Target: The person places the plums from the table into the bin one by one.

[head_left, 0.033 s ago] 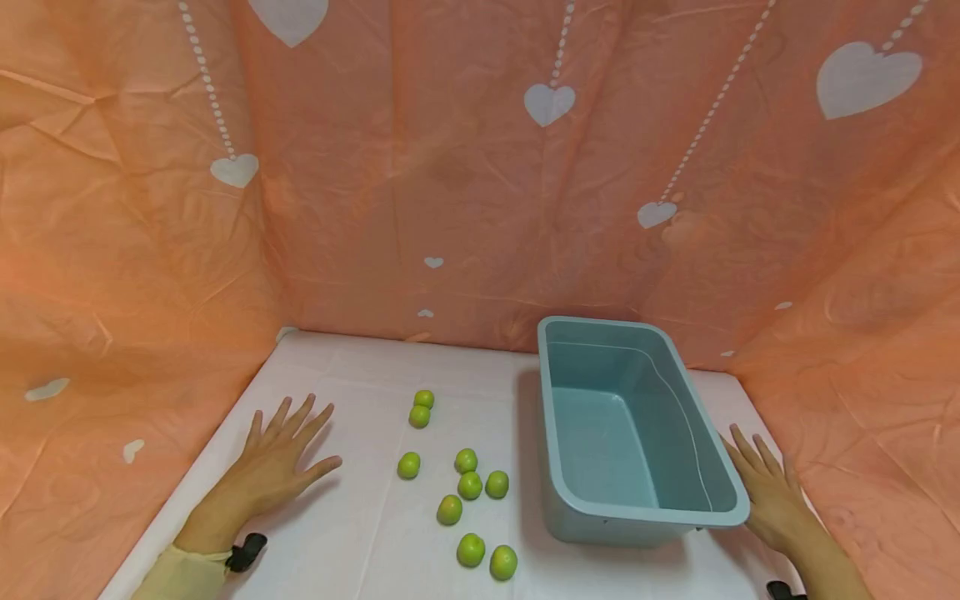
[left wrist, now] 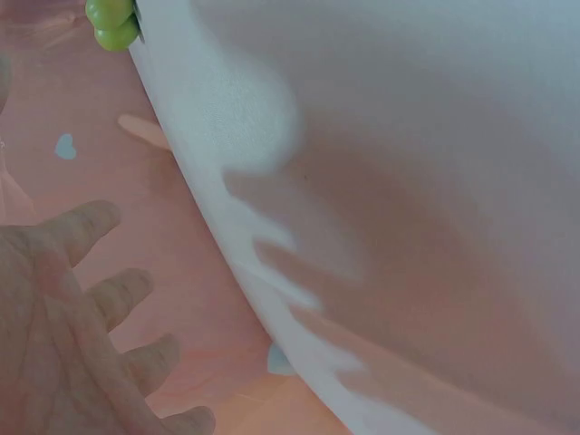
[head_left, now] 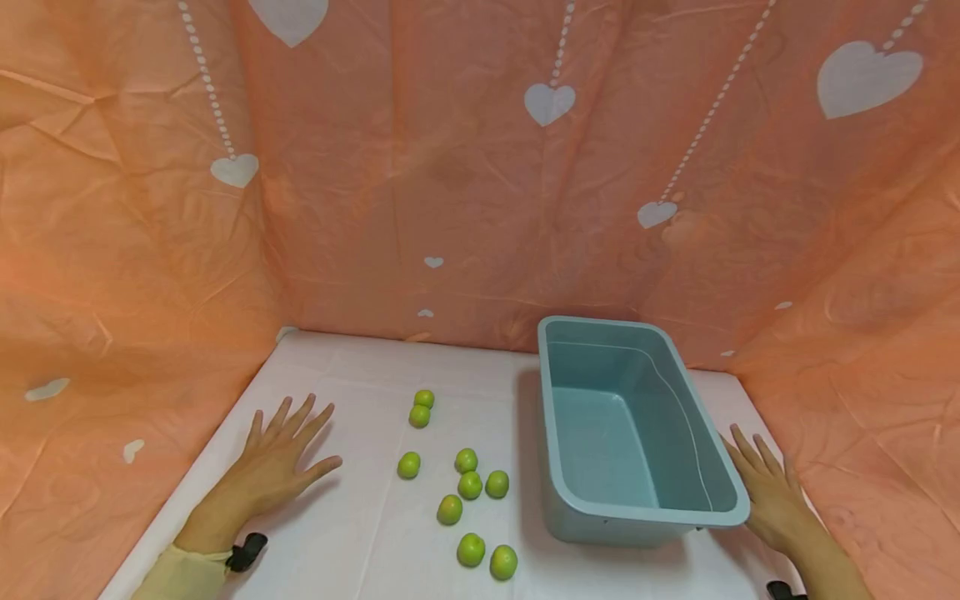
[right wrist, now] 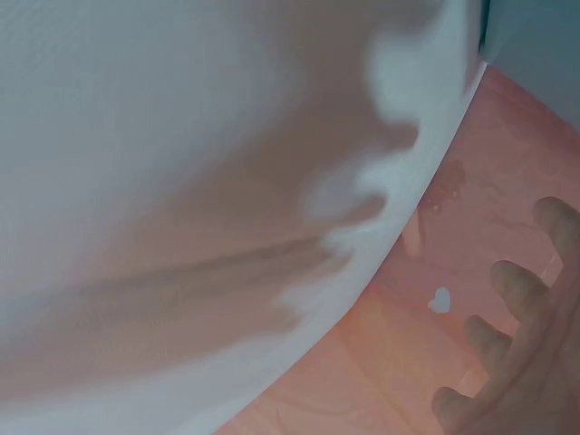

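Observation:
My left hand hovers over the left side of the white table, palm down with fingers spread, holding nothing. To its right lie several small green round fruits, loosely scattered; two of them also show at the top of the left wrist view. A grey-blue plastic tub stands right of the fruits, with no fruit inside. Beyond its right wall is my right hand, fingers spread, part of it hidden behind the tub's rim. In the right wrist view its fingers hold nothing, and the tub's side fills the upper right corner.
Orange cloth with white hearts encloses the table at the back and both sides. The white tablecloth reaches to the back cloth. A black wrist strap sits on the left wrist, another on the right.

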Demonstrator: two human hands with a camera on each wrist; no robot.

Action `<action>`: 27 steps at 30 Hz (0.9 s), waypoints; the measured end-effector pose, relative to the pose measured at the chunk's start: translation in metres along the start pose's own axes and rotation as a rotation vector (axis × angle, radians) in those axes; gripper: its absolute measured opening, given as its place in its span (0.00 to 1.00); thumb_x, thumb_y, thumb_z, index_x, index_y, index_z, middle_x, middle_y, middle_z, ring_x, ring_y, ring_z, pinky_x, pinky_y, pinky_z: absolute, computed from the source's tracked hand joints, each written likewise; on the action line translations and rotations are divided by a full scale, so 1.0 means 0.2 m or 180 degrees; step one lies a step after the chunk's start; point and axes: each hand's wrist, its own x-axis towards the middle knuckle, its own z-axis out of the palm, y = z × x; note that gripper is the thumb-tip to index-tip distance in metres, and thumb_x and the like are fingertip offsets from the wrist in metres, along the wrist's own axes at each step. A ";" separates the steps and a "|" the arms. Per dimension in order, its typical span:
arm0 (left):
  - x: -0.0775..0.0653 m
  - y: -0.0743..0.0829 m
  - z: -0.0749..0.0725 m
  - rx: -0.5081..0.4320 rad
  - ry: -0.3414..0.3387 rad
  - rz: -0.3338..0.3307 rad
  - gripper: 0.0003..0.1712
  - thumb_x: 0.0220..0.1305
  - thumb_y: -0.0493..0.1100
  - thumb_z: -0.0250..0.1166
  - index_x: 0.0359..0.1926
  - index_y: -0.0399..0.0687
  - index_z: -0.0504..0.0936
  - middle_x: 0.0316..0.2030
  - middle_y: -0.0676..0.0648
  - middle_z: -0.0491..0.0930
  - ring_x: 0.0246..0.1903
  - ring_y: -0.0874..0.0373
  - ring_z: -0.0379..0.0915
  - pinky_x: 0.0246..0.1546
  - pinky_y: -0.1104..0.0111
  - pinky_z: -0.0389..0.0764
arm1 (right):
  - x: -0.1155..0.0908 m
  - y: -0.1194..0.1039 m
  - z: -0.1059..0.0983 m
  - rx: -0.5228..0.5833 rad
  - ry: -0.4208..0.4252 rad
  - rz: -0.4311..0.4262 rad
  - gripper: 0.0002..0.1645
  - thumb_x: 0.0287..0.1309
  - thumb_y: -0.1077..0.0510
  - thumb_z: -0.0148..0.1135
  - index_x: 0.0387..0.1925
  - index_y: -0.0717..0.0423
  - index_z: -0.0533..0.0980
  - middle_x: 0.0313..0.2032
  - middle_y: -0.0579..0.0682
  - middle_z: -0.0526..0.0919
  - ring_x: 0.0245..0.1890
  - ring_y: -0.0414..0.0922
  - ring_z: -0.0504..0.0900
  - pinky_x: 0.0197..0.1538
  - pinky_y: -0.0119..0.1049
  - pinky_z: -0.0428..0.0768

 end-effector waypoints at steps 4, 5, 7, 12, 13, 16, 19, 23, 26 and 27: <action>0.00 0.00 0.00 0.0001 0.0000 0.0011 0.49 0.70 0.69 0.66 0.81 0.46 0.66 0.81 0.30 0.57 0.79 0.22 0.46 0.72 0.24 0.39 | 0.00 0.01 0.00 0.0076 0.0089 -0.0062 0.57 0.65 0.41 0.67 0.87 0.46 0.50 0.85 0.64 0.48 0.84 0.68 0.35 0.74 0.79 0.29; 0.00 0.00 0.00 0.0001 0.0002 0.0013 0.49 0.70 0.69 0.66 0.81 0.46 0.66 0.81 0.30 0.57 0.79 0.22 0.46 0.72 0.24 0.39 | 0.00 0.01 -0.01 0.0098 0.0100 -0.0063 0.57 0.65 0.41 0.67 0.87 0.43 0.50 0.85 0.64 0.48 0.84 0.69 0.35 0.74 0.79 0.28; 0.00 0.00 0.00 -0.0011 0.0008 0.0025 0.49 0.70 0.69 0.67 0.81 0.47 0.67 0.81 0.30 0.57 0.79 0.23 0.46 0.72 0.24 0.39 | 0.00 0.01 -0.02 0.0128 0.0125 -0.0074 0.56 0.65 0.42 0.68 0.87 0.41 0.51 0.84 0.66 0.50 0.83 0.71 0.38 0.73 0.81 0.29; 0.01 0.00 0.01 -0.0018 0.0045 0.0103 0.50 0.70 0.69 0.67 0.81 0.47 0.66 0.81 0.31 0.58 0.79 0.23 0.47 0.72 0.24 0.40 | 0.02 0.00 -0.06 0.0151 0.0111 -0.0065 0.50 0.72 0.43 0.62 0.87 0.43 0.51 0.83 0.68 0.49 0.83 0.72 0.36 0.73 0.79 0.24; 0.01 0.01 0.01 -0.0014 0.0053 0.0116 0.50 0.70 0.69 0.67 0.81 0.47 0.66 0.81 0.31 0.58 0.79 0.23 0.47 0.72 0.24 0.41 | 0.02 0.00 -0.07 0.0155 0.0127 -0.0080 0.49 0.73 0.44 0.60 0.87 0.42 0.51 0.83 0.68 0.49 0.83 0.73 0.36 0.73 0.77 0.23; 0.01 0.02 0.01 -0.0004 0.0060 0.0142 0.50 0.70 0.69 0.67 0.81 0.48 0.67 0.81 0.31 0.58 0.79 0.23 0.48 0.72 0.24 0.41 | 0.03 0.00 -0.10 0.0156 0.0195 -0.0149 0.44 0.79 0.47 0.55 0.87 0.39 0.49 0.84 0.65 0.47 0.83 0.72 0.36 0.74 0.73 0.19; 0.02 0.05 0.00 -0.0023 0.0038 0.0141 0.50 0.70 0.70 0.66 0.81 0.48 0.67 0.81 0.32 0.58 0.79 0.24 0.47 0.72 0.24 0.41 | 0.04 -0.01 -0.13 0.0131 0.0282 -0.0228 0.42 0.81 0.50 0.52 0.87 0.37 0.49 0.85 0.63 0.46 0.84 0.71 0.38 0.75 0.72 0.20; 0.02 0.08 -0.01 -0.0097 0.0006 0.0175 0.50 0.71 0.70 0.66 0.82 0.49 0.66 0.82 0.33 0.56 0.80 0.24 0.46 0.73 0.24 0.40 | 0.06 -0.03 -0.17 0.0117 0.0305 -0.0258 0.42 0.81 0.50 0.54 0.87 0.39 0.50 0.85 0.64 0.47 0.83 0.71 0.41 0.75 0.74 0.22; 0.03 0.10 -0.02 -0.0171 -0.0012 0.0192 0.49 0.71 0.70 0.65 0.82 0.50 0.65 0.82 0.34 0.55 0.80 0.25 0.44 0.73 0.25 0.39 | 0.07 -0.04 -0.22 0.0160 0.0284 -0.0243 0.42 0.81 0.50 0.55 0.87 0.42 0.51 0.85 0.65 0.46 0.82 0.74 0.40 0.75 0.73 0.20; 0.03 0.11 -0.03 -0.0186 0.0002 0.0212 0.49 0.71 0.70 0.66 0.82 0.50 0.66 0.82 0.34 0.55 0.80 0.25 0.44 0.73 0.25 0.40 | 0.08 -0.05 -0.23 0.0179 0.0283 -0.0235 0.42 0.81 0.50 0.55 0.87 0.43 0.51 0.85 0.65 0.46 0.82 0.75 0.40 0.75 0.72 0.20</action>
